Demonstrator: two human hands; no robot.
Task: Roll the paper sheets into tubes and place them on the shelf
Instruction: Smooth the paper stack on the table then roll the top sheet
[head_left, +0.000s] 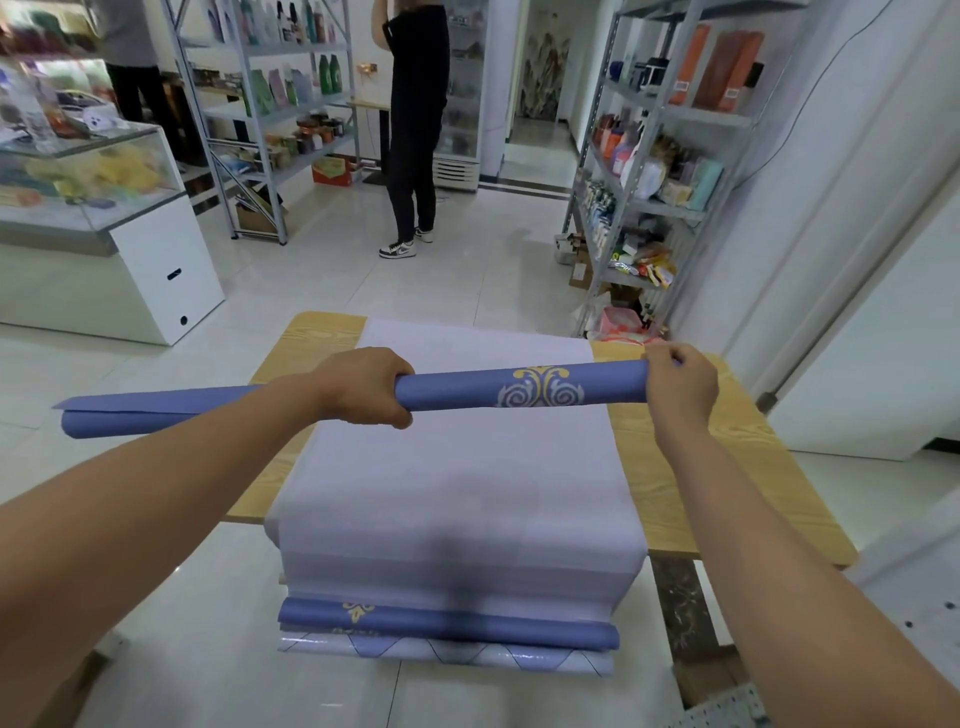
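Fingers of my left hand (363, 387) curl round the blue patterned paper tube (457, 391), level above the light wooden table (753, 467); my right hand (680, 387) pinches its end, probably to hold the roll tight against springing open.

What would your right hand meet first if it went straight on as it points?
Beyond the table, the right hand would likely reach the pink bag at the foot of the shelf rack; depth unclear.
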